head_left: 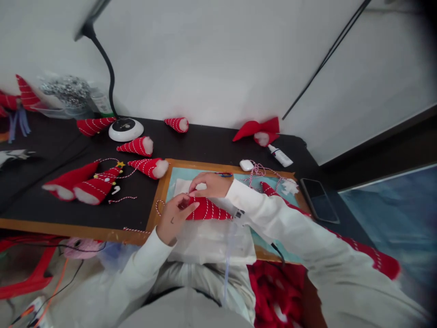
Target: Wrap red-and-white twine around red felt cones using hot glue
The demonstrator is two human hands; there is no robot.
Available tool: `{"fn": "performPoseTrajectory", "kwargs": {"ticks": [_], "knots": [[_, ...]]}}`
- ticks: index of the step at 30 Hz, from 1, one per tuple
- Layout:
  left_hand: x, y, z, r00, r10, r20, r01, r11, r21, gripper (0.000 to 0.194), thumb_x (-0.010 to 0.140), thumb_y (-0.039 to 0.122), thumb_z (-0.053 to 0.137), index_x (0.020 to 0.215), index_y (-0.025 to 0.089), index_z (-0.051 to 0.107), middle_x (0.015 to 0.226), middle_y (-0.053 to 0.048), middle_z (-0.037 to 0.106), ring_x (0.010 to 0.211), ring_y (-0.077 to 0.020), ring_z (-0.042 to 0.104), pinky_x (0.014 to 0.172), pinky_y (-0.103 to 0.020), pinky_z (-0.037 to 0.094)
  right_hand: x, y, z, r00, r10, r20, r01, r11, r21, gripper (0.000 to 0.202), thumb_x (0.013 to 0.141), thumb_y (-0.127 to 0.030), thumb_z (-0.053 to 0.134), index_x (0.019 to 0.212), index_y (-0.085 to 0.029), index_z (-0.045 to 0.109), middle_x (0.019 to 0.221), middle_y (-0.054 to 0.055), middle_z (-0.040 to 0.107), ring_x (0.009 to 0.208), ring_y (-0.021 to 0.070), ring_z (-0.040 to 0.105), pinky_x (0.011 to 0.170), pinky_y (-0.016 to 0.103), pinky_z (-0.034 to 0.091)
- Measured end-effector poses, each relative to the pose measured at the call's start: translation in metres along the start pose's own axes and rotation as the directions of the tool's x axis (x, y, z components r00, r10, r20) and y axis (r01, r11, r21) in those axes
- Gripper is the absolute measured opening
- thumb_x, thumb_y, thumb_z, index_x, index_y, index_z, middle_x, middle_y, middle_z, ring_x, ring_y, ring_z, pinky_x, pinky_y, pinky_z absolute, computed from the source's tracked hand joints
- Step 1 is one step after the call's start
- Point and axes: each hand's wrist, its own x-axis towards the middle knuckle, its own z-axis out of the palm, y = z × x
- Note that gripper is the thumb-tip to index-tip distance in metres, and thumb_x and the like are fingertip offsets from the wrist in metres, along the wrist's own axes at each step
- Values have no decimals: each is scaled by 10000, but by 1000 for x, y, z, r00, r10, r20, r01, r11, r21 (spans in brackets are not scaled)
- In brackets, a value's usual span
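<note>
A red felt cone (211,210) wound with red-and-white twine lies on white cloth, its tip pointing right. My left hand (175,216) grips the cone's wide left end, thumb and fingers closed on it. Fingers of my right hand (212,184) are pinched together at the top of that same end; whatever is between them is too small to make out. A loop of twine (159,207) sticks out left of my left hand. The white cloth (215,241) spreads beneath the cone and over the table's front edge.
Stuffed red cones (136,146) lie left and behind. A white-based lamp (126,129) stands at the back left. To the right are a glue bottle (280,156), a white case (246,165), tangled twine (258,170) and a phone (319,200). Red fabric (278,291) hangs below.
</note>
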Motion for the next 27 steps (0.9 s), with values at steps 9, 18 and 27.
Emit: {"fn": "performPoseTrajectory", "kwargs": {"ticks": [9,18,27], "knots": [[3,3,-9,997,-3,79,3,1000,2,309,748,449,722,696,183,573,648,36,518,628,-127,459,636,-272,375,3,9,19,995,102,-12,-97,972,216,169,836,-351,672,862,-188,705,838,5,713,833,172,652,841,306,486],[-2,11,-28,979,-5,204,16,999,-52,293,784,444,681,731,185,554,696,29,540,667,-127,484,671,-264,413,1,9,21,988,153,-17,-137,926,351,183,798,-357,704,824,-179,671,807,5,693,804,160,636,840,311,485],[4,14,-38,980,-127,151,147,981,-127,339,716,479,754,878,193,672,690,-5,663,606,-150,591,561,-259,446,-1,2,26,972,220,-78,-164,881,444,334,740,-498,745,802,-175,681,777,15,711,740,153,649,719,290,515]]}}
